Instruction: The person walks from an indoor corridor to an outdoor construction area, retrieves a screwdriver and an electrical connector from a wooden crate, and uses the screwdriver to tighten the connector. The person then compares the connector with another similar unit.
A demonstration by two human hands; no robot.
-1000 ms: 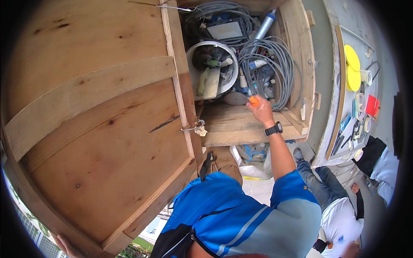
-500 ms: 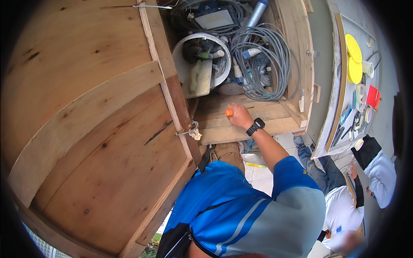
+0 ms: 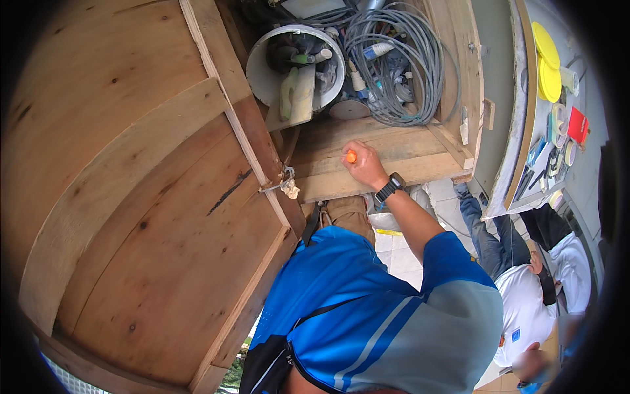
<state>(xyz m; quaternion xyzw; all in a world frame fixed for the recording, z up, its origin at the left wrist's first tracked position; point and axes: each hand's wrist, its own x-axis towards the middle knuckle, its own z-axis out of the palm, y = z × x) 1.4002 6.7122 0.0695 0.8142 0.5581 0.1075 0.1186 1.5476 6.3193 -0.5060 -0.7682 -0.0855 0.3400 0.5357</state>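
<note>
My right hand [image 3: 363, 164], a watch on its wrist, is closed around a small orange handle [image 3: 352, 156]; the rest of that item is hidden. It is over the front wooden ledge [image 3: 387, 177] of an open crate. Inside the crate, beyond the hand, a white bucket [image 3: 258, 63] holds trowels [image 3: 286, 95] and other items, a grey cable coil [image 3: 433, 72] lies at the right, and a round disc [image 3: 348, 109] sits between them. My left hand is out of view.
A large plywood door [image 3: 131, 197] stands at the left, tied with wire. At the right a board [image 3: 522, 29] carries yellow lids [image 3: 549, 82] and small tools. Two people in white shirts [image 3: 515, 305] are at lower right, near the board. A white sack [image 3: 377, 215] is below the crate.
My right hand has moved leftward from the cable coil, still holding the orange handle. My left hand, at the lower-left edge earlier, has left the view. The co-workers have shifted slightly.
</note>
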